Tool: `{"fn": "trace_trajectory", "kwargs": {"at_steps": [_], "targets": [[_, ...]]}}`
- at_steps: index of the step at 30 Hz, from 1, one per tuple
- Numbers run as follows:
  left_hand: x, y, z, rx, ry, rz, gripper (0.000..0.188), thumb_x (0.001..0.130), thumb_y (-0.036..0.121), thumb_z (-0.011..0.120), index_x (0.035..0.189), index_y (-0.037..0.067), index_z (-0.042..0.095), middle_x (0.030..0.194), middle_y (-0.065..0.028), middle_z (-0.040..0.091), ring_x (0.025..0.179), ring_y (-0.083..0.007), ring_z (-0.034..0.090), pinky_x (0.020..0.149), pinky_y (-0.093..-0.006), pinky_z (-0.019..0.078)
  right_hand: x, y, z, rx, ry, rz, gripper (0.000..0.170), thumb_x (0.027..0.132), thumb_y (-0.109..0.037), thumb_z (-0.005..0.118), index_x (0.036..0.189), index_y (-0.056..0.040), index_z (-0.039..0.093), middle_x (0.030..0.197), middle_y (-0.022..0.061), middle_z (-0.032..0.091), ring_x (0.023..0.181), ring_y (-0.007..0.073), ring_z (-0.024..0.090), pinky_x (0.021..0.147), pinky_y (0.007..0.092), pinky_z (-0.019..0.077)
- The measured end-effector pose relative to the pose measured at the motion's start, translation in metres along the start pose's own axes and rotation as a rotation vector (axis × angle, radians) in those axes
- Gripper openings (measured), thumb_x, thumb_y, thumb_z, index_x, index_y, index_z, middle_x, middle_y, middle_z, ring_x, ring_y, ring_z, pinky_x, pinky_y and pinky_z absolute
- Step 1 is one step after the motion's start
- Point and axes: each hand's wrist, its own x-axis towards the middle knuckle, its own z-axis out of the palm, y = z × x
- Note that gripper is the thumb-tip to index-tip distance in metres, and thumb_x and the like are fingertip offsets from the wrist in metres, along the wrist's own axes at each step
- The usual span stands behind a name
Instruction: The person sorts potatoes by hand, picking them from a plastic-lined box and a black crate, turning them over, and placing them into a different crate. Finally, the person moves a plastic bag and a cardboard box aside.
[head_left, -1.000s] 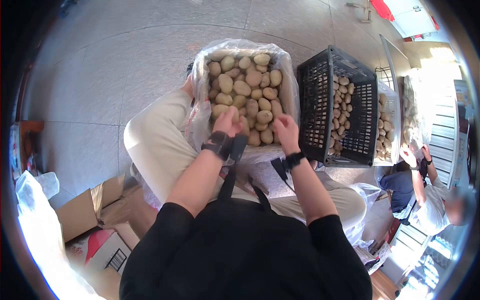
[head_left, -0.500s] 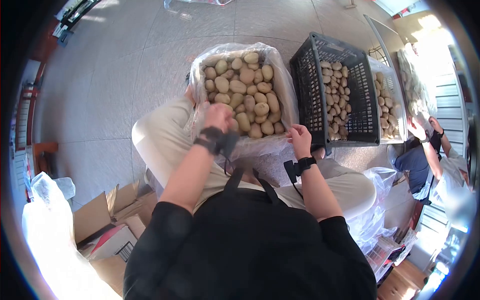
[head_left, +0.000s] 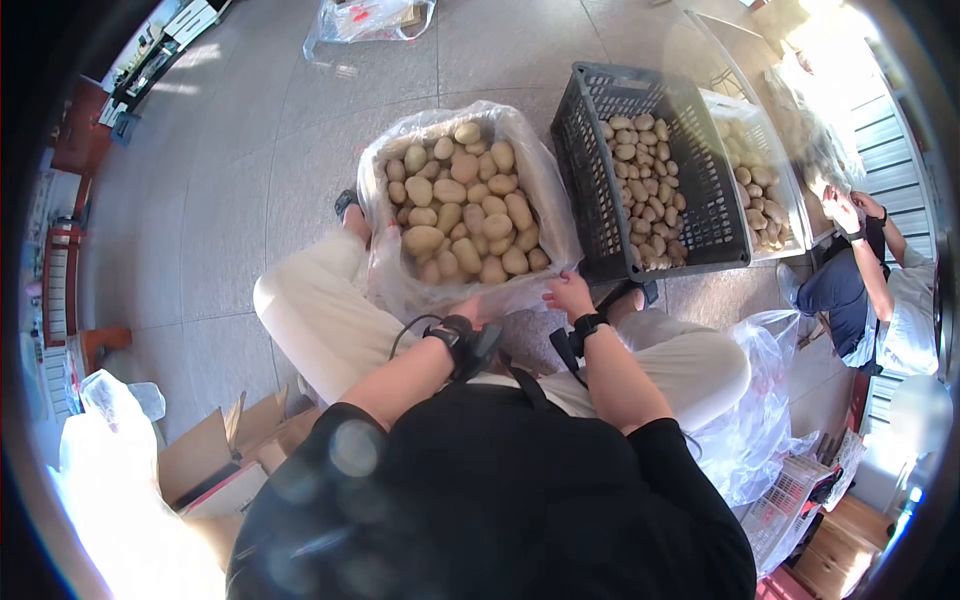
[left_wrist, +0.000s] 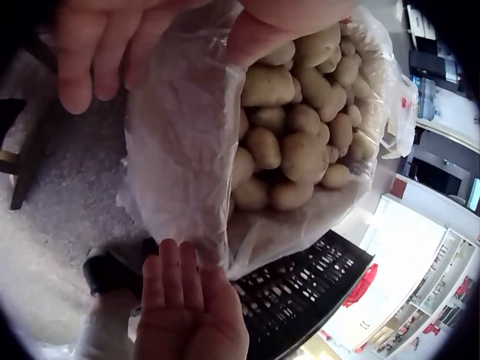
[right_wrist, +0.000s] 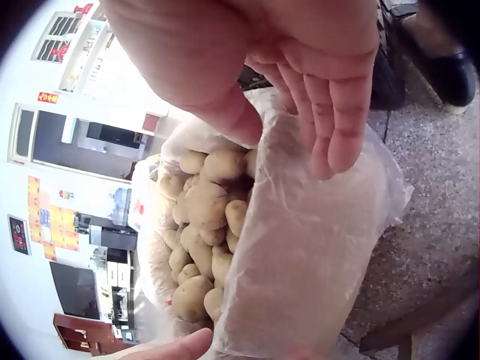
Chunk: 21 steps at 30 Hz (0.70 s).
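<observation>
A box (head_left: 553, 180) lined with clear plastic stands between my legs, filled with potatoes (head_left: 450, 192). Both hands are at its near side. My left hand (head_left: 466, 312) is by the middle of that side; in the left wrist view its thumb lies at the liner's edge and its straight fingers (left_wrist: 105, 60) hang outside the wall. At the near right corner is my right hand (head_left: 570, 292), thumb at the rim and loosely extended fingers (right_wrist: 341, 112) along the outside of the plastic liner (right_wrist: 300, 255). Neither hand holds a potato.
Right of the box, a black slatted crate (head_left: 715, 180) holds smaller potatoes, and a white crate (head_left: 790, 215) beyond it holds more. Another person (head_left: 880, 290) works at the far right. Opened cardboard boxes (head_left: 215, 455) lie behind on the left, crumpled plastic (head_left: 740, 400) on the right.
My left hand has come back from over the potatoes to the near side of the box. My right hand stays by the near right corner. The head view has shifted.
</observation>
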Motion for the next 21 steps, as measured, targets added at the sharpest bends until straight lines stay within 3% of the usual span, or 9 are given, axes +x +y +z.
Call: {"fn": "trace_trajectory", "kwargs": {"at_steps": [2,5,8,11,12,18,21], "targets": [[0.032,0.001,-0.002,-0.016,0.13,0.187,0.049,0.089,0.038,0.039,0.116,-0.004,0.035,0.097,-0.0237,0.057,0.07,-0.0359,0.061,0.056,-0.044,0.0519,0.007,0.005,0.0,0.017,-0.054,-0.001,0.061,0.079,-0.009,0.056,0.127,0.0073,0.023,0.095,0.0185,0.054,0.075,0.0253,0.061,0.056,0.0312,0.0503],[0.085,0.007,-0.017,-0.011,0.107,0.108,0.048,0.09,0.037,0.037,0.113,-0.005,0.035,0.089,-0.0229,0.058,0.071,-0.035,0.061,0.057,-0.0422,0.0525,0.005,-0.003,0.004,0.143,-0.077,0.026,0.059,0.079,-0.009,0.056,0.125,0.0063,0.024,0.1,0.0179,0.052,0.082,0.0271,0.06,0.062,0.0335,0.0505],[0.019,0.012,0.016,-0.42,0.084,0.12,0.047,0.09,0.034,0.038,0.112,-0.007,0.032,0.096,-0.0241,0.055,0.073,-0.0357,0.06,0.056,-0.0418,0.0532,0.004,-0.009,0.005,0.304,-0.121,0.063,0.045,0.08,-0.007,0.055,0.117,0.0049,0.031,0.101,0.0161,0.052,0.087,0.0285,0.057,0.071,0.0371,0.0495],[0.003,0.009,0.021,-0.72,-0.021,0.233,0.044,0.091,0.029,0.039,0.111,-0.008,0.03,0.104,-0.0254,0.05,0.079,-0.0364,0.059,0.061,-0.0416,0.0536,0.022,0.003,0.004,0.468,-0.144,0.079,0.034,0.08,-0.004,0.052,0.11,0.0033,0.037,0.098,0.0156,0.053,0.086,0.0281,0.057,0.073,0.0377,0.0494],[0.003,0.014,0.02,-0.734,0.032,0.203,0.041,0.092,0.027,0.039,0.111,-0.008,0.031,0.108,-0.0247,0.046,0.083,-0.036,0.058,0.068,-0.042,0.0528,0.027,0.001,0.004,0.524,-0.158,0.081,0.031,0.081,-0.003,0.051,0.108,0.0028,0.038,0.097,0.0156,0.053,0.085,0.0279,0.058,0.073,0.0378,0.0495],[-0.014,0.043,0.022,-0.794,-0.086,0.287,0.037,0.092,0.026,0.04,0.109,-0.006,0.032,0.105,-0.0231,0.049,0.084,-0.0312,0.059,0.071,-0.0393,0.0522,0.051,-0.027,0.02,0.498,-0.168,0.035,0.024,0.08,-0.001,0.05,0.103,-0.0006,0.042,0.097,0.0134,0.053,0.087,0.0269,0.057,0.076,0.0382,0.0487],[0.032,0.08,-0.007,-0.816,-0.231,0.428,0.033,0.087,0.013,0.047,0.111,-0.005,0.032,0.106,-0.0217,0.044,0.087,-0.0369,0.057,0.071,-0.043,0.0531,0.074,-0.056,0.038,0.478,-0.284,-0.034,0.031,0.08,-0.001,0.051,0.11,-0.0019,0.042,0.104,0.0111,0.052,0.093,0.0246,0.055,0.081,0.0371,0.0461]]}}
